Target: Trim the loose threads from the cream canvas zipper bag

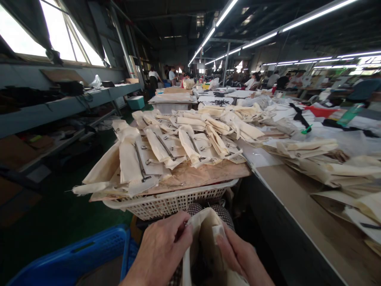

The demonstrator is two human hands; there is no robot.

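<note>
Near the basket (pixel 175 202), fingers (pixel 182 240) hold a gaping pouch (pixel 207 228) by opposite edges.

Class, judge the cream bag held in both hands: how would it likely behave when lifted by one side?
The bag would probably flex: its mouth curves between left hand and right hand. Its thin walls suggest low weight, though the dark inside hides any contents.
</note>
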